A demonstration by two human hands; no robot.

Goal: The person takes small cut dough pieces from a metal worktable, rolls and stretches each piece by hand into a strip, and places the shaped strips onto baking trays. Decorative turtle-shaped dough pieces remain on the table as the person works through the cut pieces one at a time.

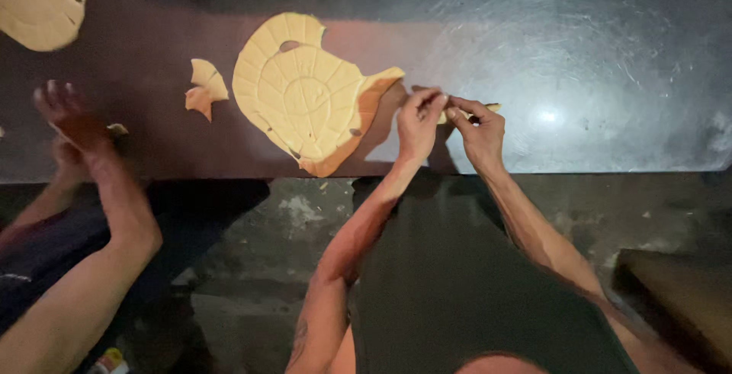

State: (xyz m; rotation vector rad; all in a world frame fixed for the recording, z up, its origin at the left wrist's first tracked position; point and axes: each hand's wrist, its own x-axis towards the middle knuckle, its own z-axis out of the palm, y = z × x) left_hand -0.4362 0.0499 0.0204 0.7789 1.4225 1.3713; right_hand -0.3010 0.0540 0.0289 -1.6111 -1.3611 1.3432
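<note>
Left hand (418, 124) and right hand (479, 131): fingertips of both pressed together in one grip on a small dough strip (467, 112), held just above the surface (610, 77). Step in hand, as judged: pinching or shaping the strip; a further move would call for light, even fingertip pressure.

Beside the left hand: large flat dough sheet (305, 92), scored in rings, lying on the surface.

Further left: torn dough scrap (204, 88); second dough round (38, 0) at the corner.

A co-worker's hand (69, 115), blurred.
</note>
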